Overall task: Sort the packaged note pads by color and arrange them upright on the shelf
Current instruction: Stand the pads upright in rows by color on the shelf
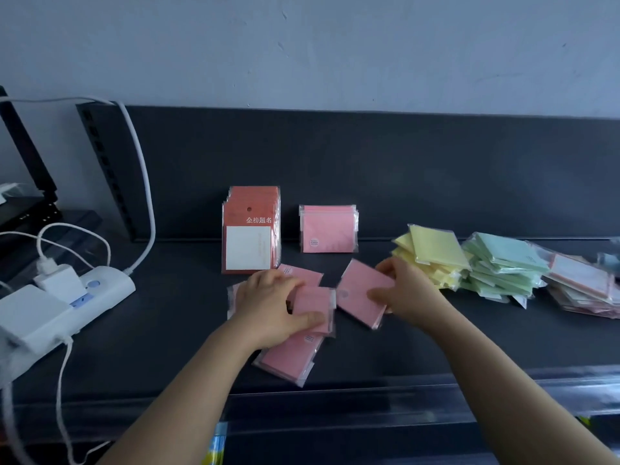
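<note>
A pale grey-blue painted wall [335,45], lightly scuffed, rises behind a dark grey matte shelf [436,357] whose upright back panel [369,156] matches it. At the left stands a black slotted post [100,169], and beyond it a black angled rack [30,162]. A white power strip [100,290] lies on the shelf's left end, with white cables [144,182] looping from it. A clear plastic rail [402,397] runs along the front edge. The light is soft and even.
</note>
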`<state>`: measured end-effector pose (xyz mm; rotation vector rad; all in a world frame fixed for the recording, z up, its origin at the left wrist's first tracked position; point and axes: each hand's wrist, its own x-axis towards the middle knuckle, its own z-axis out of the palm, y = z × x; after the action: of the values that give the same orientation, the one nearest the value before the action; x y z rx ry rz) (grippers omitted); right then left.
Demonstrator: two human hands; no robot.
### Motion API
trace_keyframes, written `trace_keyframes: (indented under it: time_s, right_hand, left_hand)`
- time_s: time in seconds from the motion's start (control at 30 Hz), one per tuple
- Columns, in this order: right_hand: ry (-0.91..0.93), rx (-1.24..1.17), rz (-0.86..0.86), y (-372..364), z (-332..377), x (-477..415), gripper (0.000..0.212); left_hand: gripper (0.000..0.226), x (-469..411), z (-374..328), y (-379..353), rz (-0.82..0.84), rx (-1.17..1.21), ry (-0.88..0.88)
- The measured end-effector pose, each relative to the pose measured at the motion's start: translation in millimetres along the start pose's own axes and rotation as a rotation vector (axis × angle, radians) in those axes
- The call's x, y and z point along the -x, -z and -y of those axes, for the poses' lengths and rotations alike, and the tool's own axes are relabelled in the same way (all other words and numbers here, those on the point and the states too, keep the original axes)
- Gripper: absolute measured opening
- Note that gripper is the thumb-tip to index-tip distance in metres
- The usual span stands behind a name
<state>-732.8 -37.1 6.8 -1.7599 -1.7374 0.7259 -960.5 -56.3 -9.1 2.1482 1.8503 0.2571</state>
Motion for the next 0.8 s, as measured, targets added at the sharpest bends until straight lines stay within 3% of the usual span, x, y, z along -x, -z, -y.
trace_keyframes:
  time_s: [0.07, 0.17, 0.23, 0.33, 0.4, 0.63, 0.73, 0.8]
  right_hand:
    - [0.043, -0.079, -0.115, 5.0, -1.3, 1.1, 0.032]
    - [0.092, -0.192, -0.153, 6.7, -0.6, 4.2, 0.032]
    - [0.101, -0.248, -0.152, 4.7, 0.0, 5.5, 0.033]
    - [0.112, -0.292, -0.152, 0.7, 1.1, 5.9, 0.034]
    - [0.114, -0.313, -0.152, -0.3, 1.7, 5.2, 0.034]
    - [0.122, -0.369, -0.17, 0.6, -1.8, 0.4, 0.032]
    - [0.108, -0.4, -0.182, 0.2, -4.8, -1.9, 0.031]
    - [0.112, -0.427, -0.193, -0.2, -5.9, -3.6, 0.029]
  left_hand:
    - [0.068, -2.2, -3.2, 0.2, -0.008, -0.004, -0.013]
    - [0.043, -12.3, -1.8, 3.8, -0.226, 0.05, 0.038]
    - [0.034, -19.9, -1.1, 6.1, -0.297, -0.036, 0.116]
    - [0.032, -26.6, -4.7, 7.1, -0.273, -0.242, 0.195]
    - [0.04, -29.0, -9.3, 10.6, -0.243, -0.255, 0.213]
    - [0.058, -39.5, -10.2, 17.9, 0.002, 0.12, 0.276]
    - [0.045, -42.7, -9.6, 16.8, -0.021, 0.133, 0.198]
    - [0.021, -44.4, -11.8, 16.3, -0.135, 0.207, 0.136]
